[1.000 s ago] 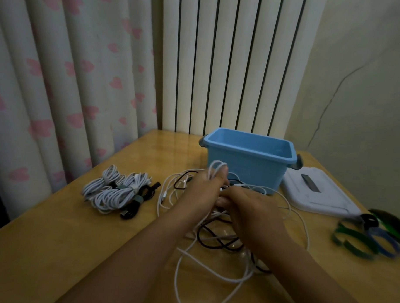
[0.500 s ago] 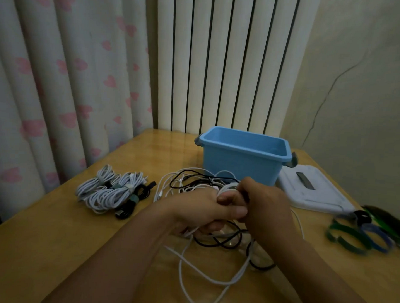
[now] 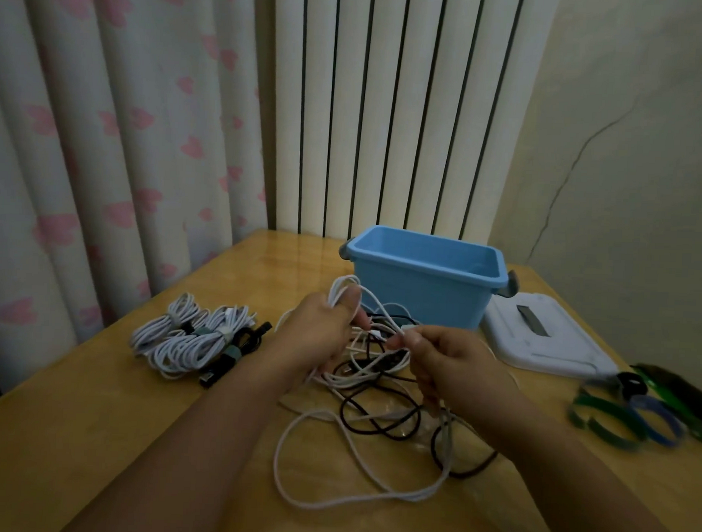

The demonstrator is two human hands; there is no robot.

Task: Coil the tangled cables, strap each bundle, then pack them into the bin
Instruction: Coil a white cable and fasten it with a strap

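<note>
At frame centre, loops of a white cable [image 3: 364, 306] are gripped in the curled left hand [image 3: 323, 332], while a strand of it is pinched between thumb and forefinger of the right hand [image 3: 449, 368]. Below, the cable's slack is threaded through a black cable [image 3: 380, 420] on the wooden table [image 3: 97, 416]. A snag or a tightened knot may be caused if the slack is drawn in fast. The blue bin [image 3: 424, 292] stands just behind; strapped bundles [image 3: 191, 340] lie at centre left, spare straps [image 3: 630, 415] at right.
</note>
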